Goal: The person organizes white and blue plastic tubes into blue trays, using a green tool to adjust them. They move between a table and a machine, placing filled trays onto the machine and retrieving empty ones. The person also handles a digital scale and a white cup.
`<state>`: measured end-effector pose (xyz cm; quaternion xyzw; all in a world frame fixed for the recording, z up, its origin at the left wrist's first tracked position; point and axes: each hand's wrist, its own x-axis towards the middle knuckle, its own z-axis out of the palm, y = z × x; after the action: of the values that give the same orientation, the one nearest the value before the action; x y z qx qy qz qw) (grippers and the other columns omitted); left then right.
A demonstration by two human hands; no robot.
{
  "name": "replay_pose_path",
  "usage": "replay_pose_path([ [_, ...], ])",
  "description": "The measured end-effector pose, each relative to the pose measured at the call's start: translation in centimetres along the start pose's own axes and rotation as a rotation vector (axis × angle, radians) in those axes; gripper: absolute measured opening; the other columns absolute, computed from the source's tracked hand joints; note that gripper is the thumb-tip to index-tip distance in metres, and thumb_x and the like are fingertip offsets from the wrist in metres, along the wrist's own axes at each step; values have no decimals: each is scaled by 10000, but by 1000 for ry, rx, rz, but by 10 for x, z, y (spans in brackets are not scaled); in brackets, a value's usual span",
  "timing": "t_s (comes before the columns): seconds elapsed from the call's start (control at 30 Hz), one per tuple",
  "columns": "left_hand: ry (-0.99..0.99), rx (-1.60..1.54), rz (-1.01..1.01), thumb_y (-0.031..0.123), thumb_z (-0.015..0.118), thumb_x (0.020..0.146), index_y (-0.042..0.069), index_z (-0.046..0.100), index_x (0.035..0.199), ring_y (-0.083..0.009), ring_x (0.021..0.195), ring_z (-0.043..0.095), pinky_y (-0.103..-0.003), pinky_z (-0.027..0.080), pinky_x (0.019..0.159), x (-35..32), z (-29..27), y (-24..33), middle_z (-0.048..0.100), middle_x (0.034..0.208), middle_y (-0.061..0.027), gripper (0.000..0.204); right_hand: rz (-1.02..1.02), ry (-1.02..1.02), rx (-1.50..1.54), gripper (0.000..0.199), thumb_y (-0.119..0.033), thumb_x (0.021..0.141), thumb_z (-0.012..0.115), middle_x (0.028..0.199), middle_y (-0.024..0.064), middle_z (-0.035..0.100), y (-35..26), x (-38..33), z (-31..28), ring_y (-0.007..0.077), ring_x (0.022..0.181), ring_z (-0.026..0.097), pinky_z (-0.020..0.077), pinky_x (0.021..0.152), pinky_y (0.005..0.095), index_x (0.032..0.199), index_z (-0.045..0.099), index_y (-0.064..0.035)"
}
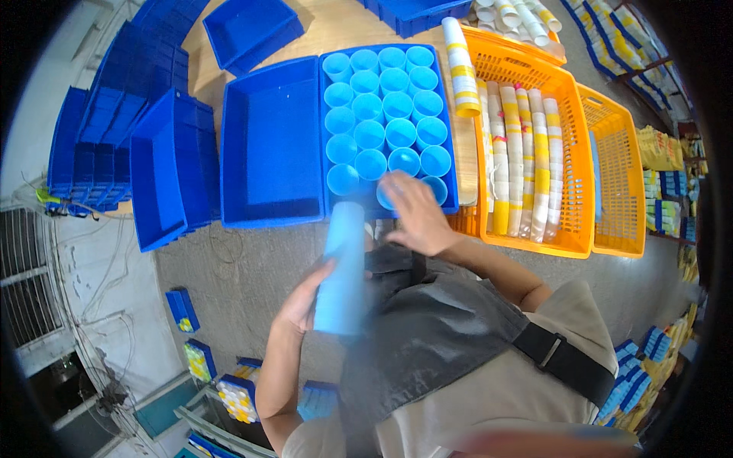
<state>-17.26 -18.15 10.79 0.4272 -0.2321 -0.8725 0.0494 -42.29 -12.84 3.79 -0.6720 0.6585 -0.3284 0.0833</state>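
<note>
In the head view, the left hand (299,301) is wrapped around the lower side of a tall nested stack of light-blue cups (343,267), held between the wearer's body and the front edge of the cup-filled blue tray (449,146). The stack is blurred and leans slightly; gripping it low at the side probably supports its length while leaving the far end free, pointing toward the tray. The right hand (418,217) reaches over the tray's front row with its fingers loosely extended; blur hides whether they pinch a rim or only touch it, so I cannot tell. In that tray, open light-blue cups (396,105) stand mouth up in close rows, and the packing against each other and the walls likely keeps them upright. To its left, an empty blue tray (272,145) lies side by side with it on the wooden surface (321,19), seemingly within easy reach. On the right, an orange crate (584,175) holds long white-and-yellow rolls (527,160) lying parallel, an arrangement that probably stops them rolling about. One more white-and-yellow roll (460,69) lies apart between the filled tray and the crate.
</note>
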Motion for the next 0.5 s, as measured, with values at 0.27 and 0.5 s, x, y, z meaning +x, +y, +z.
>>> replay_pose_path([
  [0.27,19,51,96,434,668,908,-52,426,1380,-305,915,697,-415,602,763,-19,-11,-16,657,1117,-235,720,-10,161,203,566,-120,772,715,1284,167,599,4,24,16,304,1207,571,424,984,443,1302,535,-43],
  [0.5,254,119,225,419,681,888,-64,398,1435,-274,998,679,-365,574,852,-8,7,-24,628,1229,-240,782,-198,-178,93,829,-145,734,765,1445,199,447,-4,16,30,392,1345,426,392,1045,515,1465,391,-36],
])
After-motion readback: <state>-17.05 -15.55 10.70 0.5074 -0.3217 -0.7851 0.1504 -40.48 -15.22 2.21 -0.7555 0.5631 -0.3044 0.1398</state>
